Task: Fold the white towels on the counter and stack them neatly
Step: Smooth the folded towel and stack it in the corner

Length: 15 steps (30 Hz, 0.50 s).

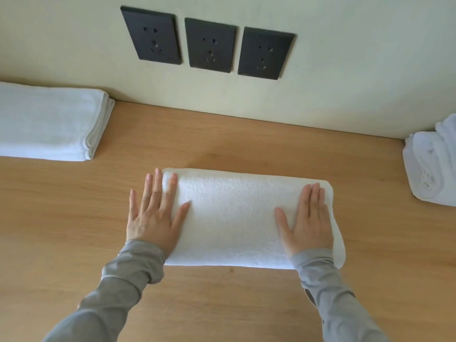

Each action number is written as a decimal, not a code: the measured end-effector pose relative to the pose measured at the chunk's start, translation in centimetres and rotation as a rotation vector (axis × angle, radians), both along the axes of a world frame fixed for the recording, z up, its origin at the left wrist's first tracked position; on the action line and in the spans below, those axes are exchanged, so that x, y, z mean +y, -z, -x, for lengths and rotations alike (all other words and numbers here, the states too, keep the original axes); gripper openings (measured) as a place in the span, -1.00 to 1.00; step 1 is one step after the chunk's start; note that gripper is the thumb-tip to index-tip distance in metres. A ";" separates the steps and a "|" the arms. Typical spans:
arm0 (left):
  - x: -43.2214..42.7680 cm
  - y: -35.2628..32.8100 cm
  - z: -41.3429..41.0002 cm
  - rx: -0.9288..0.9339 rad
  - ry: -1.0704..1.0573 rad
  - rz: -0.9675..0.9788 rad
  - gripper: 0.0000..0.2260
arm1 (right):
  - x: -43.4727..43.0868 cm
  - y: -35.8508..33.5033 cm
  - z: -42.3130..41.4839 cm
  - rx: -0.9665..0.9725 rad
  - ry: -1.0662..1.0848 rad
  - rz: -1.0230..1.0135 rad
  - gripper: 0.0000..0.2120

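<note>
Under the wall sockets [209,45], on the worktop [246,139], lies the folded towel [232,218], a long flat band. The left grip [154,218] straddles its left end and the right grip [308,223] rests on its right end. Both are released, fingers straight, palms pressing flat. Smoothing seems the step in hand; next probably comes another fold, or lifting it onto the folded stack [49,124] left of the sockets. A loose towel heap [429,164] waits right of the sockets. Nothing seen blocks the way.

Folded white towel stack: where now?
Head view, far left: the folded white towel stack lies on the wooden counter against the wall, beyond the left hand.
</note>
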<state>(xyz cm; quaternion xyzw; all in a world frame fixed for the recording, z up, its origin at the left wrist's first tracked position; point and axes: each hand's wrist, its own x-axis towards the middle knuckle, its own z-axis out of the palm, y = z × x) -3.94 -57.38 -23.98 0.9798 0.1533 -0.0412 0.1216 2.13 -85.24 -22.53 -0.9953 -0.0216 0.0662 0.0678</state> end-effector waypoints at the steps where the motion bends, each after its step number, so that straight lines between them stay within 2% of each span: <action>1: 0.0 0.1 -0.1 -0.005 0.003 0.014 -0.42 | -0.1 0.1 -0.4 0.015 -0.009 -0.008 -0.15; 6: -0.1 -0.2 -0.4 0.015 0.013 0.032 -0.41 | -1.6 0.1 -1.7 0.094 -0.105 -0.028 -0.15; 11: -1.2 -2.2 -0.3 -0.050 0.066 -0.142 -0.39 | -3.1 0.3 -1.6 0.073 -0.209 0.119 -0.23; 13: -2.9 -3.1 -0.6 -0.104 0.104 -0.127 -0.41 | -2.9 0.4 -1.4 0.054 -0.201 0.144 -0.27; 15: -5.3 -3.2 -1.0 -0.088 0.171 -0.059 -0.34 | -2.7 0.6 -1.2 0.039 -0.191 0.153 -0.28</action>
